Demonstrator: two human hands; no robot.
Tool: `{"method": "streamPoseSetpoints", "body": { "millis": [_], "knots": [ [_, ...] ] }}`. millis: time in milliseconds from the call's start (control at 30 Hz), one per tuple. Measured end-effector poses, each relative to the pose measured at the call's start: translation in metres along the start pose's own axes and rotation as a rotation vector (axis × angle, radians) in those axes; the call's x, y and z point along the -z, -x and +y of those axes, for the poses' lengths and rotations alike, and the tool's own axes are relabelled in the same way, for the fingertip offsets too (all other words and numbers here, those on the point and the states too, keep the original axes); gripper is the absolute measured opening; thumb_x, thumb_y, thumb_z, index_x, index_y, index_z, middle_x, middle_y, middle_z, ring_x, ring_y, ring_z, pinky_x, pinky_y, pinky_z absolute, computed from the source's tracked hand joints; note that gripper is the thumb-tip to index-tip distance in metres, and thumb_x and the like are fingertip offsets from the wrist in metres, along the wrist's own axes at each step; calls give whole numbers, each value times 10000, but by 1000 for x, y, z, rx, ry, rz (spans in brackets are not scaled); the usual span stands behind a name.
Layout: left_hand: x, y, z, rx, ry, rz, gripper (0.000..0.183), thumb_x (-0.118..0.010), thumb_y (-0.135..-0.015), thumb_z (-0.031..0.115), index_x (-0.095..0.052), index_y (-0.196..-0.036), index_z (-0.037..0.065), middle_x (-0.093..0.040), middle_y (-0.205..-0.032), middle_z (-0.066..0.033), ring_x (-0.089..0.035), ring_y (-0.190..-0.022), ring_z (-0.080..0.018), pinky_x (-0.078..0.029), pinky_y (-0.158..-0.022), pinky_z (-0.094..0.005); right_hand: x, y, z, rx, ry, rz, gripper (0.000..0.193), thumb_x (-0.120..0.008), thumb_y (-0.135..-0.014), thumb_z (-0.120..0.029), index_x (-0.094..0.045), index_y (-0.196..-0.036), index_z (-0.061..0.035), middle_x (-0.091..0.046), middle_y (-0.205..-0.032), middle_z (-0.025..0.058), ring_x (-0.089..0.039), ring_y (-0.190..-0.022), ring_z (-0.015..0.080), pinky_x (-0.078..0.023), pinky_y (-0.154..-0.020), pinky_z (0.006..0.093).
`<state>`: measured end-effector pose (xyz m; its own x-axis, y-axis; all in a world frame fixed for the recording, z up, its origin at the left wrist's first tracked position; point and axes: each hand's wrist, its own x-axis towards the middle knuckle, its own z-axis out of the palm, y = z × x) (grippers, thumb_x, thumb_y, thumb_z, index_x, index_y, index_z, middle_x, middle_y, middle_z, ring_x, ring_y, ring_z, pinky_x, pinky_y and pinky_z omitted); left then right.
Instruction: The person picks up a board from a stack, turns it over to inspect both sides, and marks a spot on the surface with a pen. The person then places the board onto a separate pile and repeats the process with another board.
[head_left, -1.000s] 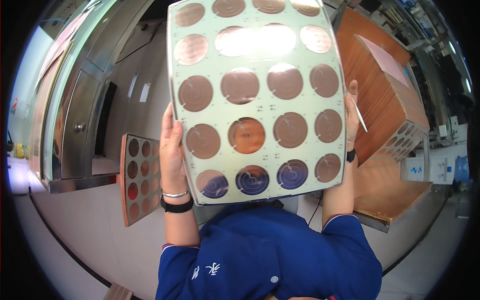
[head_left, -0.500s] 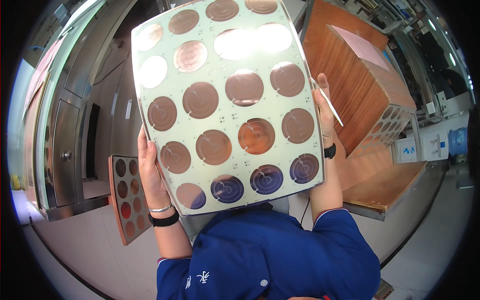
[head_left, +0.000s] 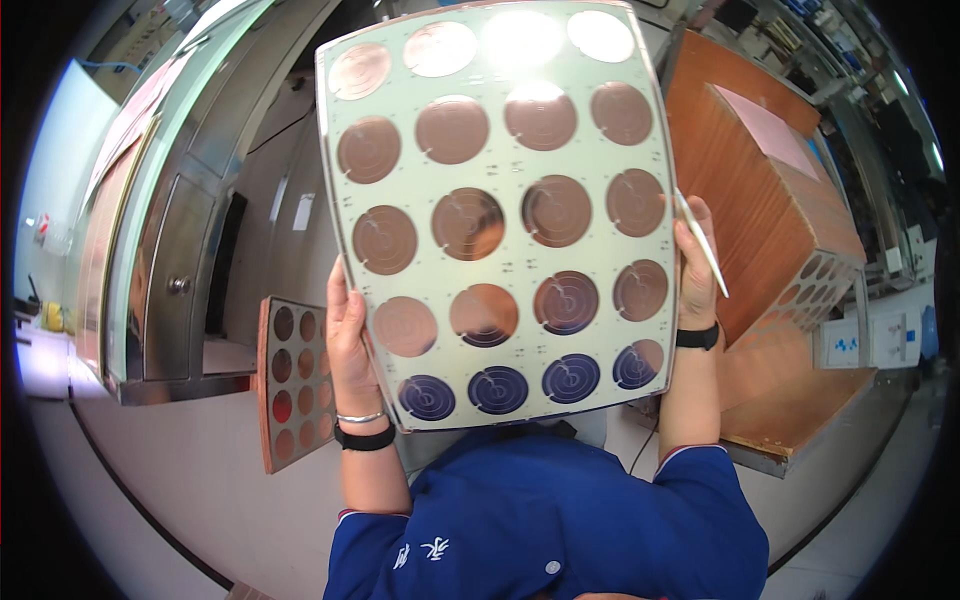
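Note:
Between my hands is a large pale-green circuit board panel (head_left: 505,270) with rows of round copper discs, its face toward me and tilted up. My left hand (head_left: 352,340) grips its left edge low down, thumb on the near side. At the right edge, my right hand (head_left: 695,275) holds the panel and a slim white pen-like stick (head_left: 708,245), which slants outward past the fingers. Bright glare covers several discs along the top row, and dark blue reflections show in the lowest discs. Most of my fingers are hidden behind the panel.
A similar panel (head_left: 298,380) leans by the metal cabinet (head_left: 180,260) at the left. On the right, a stack of copper-coloured panels (head_left: 760,200) lies on a wooden stand (head_left: 790,410). A pink sheet (head_left: 765,130) tops the stack.
The panel has turned to sit straighter and now appears further right, with both hands still on its edges. The glare has shifted toward its top row. The surroundings have also shifted rightward in view.

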<state>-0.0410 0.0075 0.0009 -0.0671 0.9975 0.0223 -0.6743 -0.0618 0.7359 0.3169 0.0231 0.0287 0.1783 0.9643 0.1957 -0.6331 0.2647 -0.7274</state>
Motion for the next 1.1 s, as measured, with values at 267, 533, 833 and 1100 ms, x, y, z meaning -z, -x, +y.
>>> {"method": "streamPoseSetpoints", "body": {
  "millis": [267,533,833,1100],
  "knots": [
    [-4,6,9,-7,51,-77,492,-471,-934,101,-291,-1388,43,-441,-1328,-124,-463,-1190,-188,-405,-984,-324,6,1,-2,-26,110,-9,311,-414,-903,22,-502,-1168,-114,-515,-1240,184,-537,-1118,218,-480,-934,329],
    [-1,9,12,27,58,-141,539,-509,-922,119,-270,-1399,45,-432,-1340,-110,-425,-1221,-177,-360,-1014,-317,2,4,-3,-11,179,27,303,-410,-905,11,-504,-1161,-121,-508,-1244,196,-524,-1136,231,-487,-927,334],
    [4,14,11,48,113,-165,542,-514,-912,83,-275,-1398,55,-450,-1322,-121,-472,-1178,-188,-398,-981,-330,12,7,-1,26,177,40,324,-429,-872,35,-514,-1140,-127,-508,-1254,183,-509,-1153,237,-447,-956,341],
    [15,16,6,56,107,-154,487,-507,-909,53,-351,-1370,77,-500,-1278,-100,-496,-1144,-179,-397,-976,-319,15,9,-1,31,130,-64,331,-436,-862,44,-533,-1107,-157,-500,-1278,151,-486,-1178,229,-418,-986,356]
  ]
}}
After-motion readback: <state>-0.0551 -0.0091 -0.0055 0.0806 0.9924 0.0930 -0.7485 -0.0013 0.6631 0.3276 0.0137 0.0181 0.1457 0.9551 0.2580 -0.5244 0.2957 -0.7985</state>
